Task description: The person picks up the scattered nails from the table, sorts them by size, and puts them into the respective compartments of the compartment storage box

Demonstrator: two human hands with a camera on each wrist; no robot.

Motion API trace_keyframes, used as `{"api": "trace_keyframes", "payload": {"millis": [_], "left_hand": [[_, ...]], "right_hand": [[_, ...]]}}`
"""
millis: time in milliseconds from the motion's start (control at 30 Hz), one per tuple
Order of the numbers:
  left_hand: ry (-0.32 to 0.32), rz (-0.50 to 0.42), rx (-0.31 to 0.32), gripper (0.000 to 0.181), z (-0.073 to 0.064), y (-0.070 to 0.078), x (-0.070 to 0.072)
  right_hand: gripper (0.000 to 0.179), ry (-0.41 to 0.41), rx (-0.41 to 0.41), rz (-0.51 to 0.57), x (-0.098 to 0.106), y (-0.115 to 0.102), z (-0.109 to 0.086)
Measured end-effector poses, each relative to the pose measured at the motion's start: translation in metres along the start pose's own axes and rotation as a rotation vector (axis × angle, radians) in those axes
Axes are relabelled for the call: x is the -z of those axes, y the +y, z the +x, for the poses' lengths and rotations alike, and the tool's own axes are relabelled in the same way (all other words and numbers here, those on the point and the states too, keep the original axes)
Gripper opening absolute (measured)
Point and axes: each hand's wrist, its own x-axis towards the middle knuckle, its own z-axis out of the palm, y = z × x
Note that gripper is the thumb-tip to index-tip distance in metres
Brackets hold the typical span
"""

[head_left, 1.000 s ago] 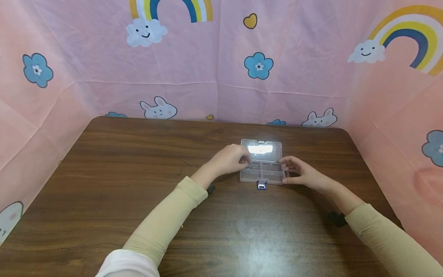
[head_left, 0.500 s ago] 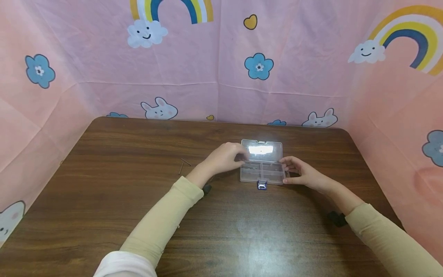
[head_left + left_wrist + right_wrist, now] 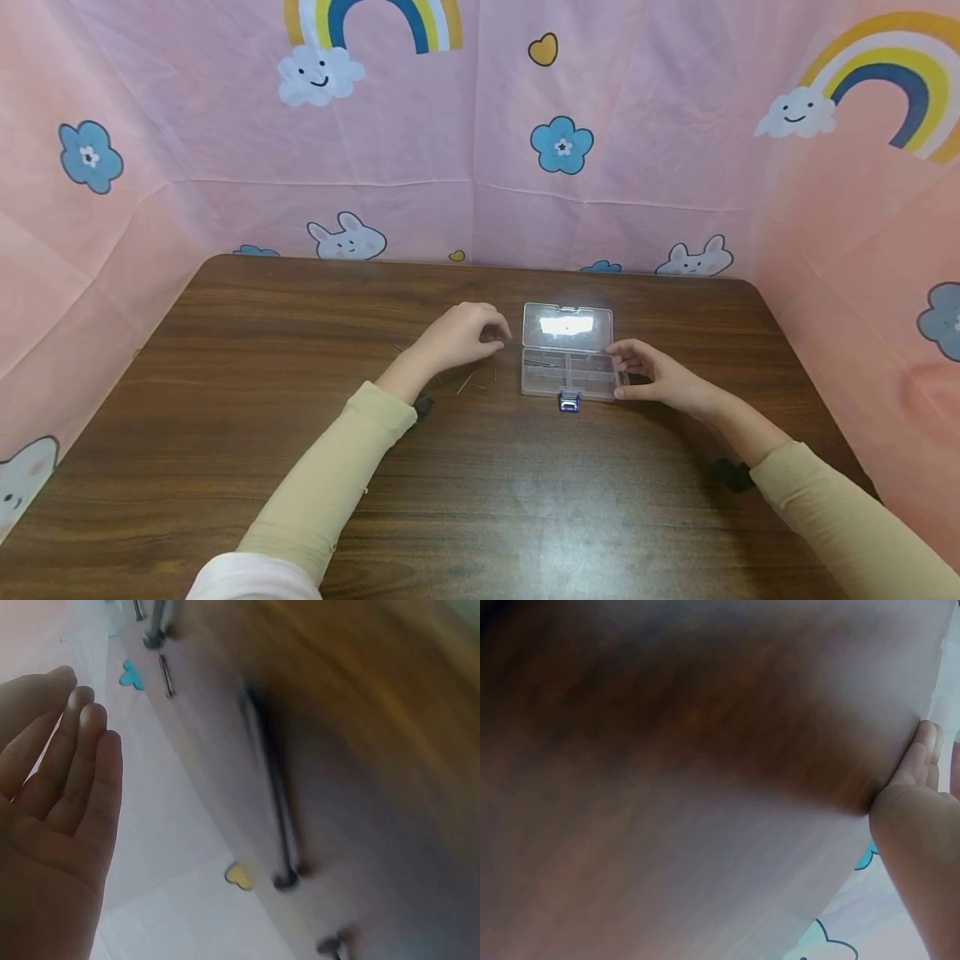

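A clear plastic compartment box (image 3: 545, 387) lies with its lid (image 3: 566, 340) tipped back and its blue latch (image 3: 569, 402) toward the front. A few nails (image 3: 540, 363) rest in its back left compartment. My right hand (image 3: 652, 377) holds the box's right end, thumb at the front corner and fingers at the back one. To the left of the box my left hand (image 3: 459, 337) hovers over the table, fingers loosely bent with nothing between them. Beneath it several loose nails (image 3: 465, 383) lie scattered; one nail (image 3: 274, 795) looms large in the left wrist view.
The brown wooden table (image 3: 247, 400) ends at a pink cloth backdrop (image 3: 420, 142) printed with rainbows and rabbits, which closes off the back and both sides. Light glares off the table's front middle.
My left hand has drawn back from over the box to the left, leaving nails in the compartment. Nails under the hand have come into sight. My right hand has stayed at the box.
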Motion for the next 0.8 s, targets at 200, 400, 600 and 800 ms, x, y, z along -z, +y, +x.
{"api": "trace_keyframes", "payload": {"millis": [200,400,600,800], "left_hand": [[0.0,0.022,0.04,0.013,-0.009,-0.011,0.007],[-0.003,0.023,0.069,0.013,-0.017,-0.019,0.015],[-0.002,0.03,0.108,0.013,-0.026,-0.028,0.023],[0.01,0.026,0.136,0.013,-0.035,-0.04,0.03]], "right_hand": [[0.062,-0.002,0.005,0.007,0.0,0.001,0.0],[0.062,-0.007,0.003,0.014,0.0,0.002,0.0],[0.063,-0.004,-0.001,0.008,0.0,0.001,0.0],[0.062,-0.003,-0.001,0.005,0.0,0.0,-0.001]]}}
